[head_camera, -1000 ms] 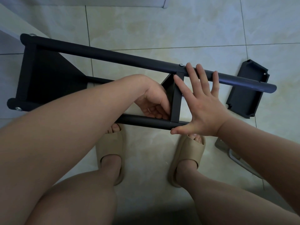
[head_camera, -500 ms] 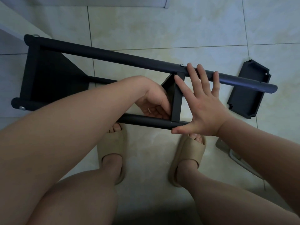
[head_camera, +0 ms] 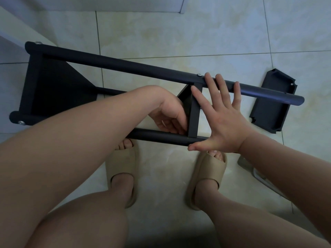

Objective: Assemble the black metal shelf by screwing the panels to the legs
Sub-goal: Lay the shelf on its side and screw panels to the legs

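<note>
Presently the shelf (head_camera: 100, 59) is lying on its side on the tiled floor (head_camera: 161, 33), just in front of the person's feet.

Landmark: the middle panel (head_camera: 194, 111), which is standing on edge between the far leg (head_camera: 143, 68) and the near leg (head_camera: 161, 137).

The right hand (head_camera: 223, 122) is lying spread and flat just right of that panel. Its fingertips are reaching over the far leg and its thumb is touching the near leg; it is pressing, not gripping.

The left hand (head_camera: 170, 117) is tucking in against the panel's left face, fingers curling down by the near leg. Cannot tell whether they are pinching a screw or the panel's edge.

Well left of the middle panel, an end panel (head_camera: 53, 86) is spanning both legs. A screw head (head_camera: 198, 74) is showing on the far leg just above the middle panel. To its right, apart, a loose panel (head_camera: 274, 102) is waiting on the floor.

Judgement: the parts are looking like matt black painted metal, with round tube legs and folded-edge panels. That suggests stiff, fairly light and a little slick. The frame is probably racking until more screws go in, so holding the legs beside a joint is looking safer than holding a thin panel edge.
</note>
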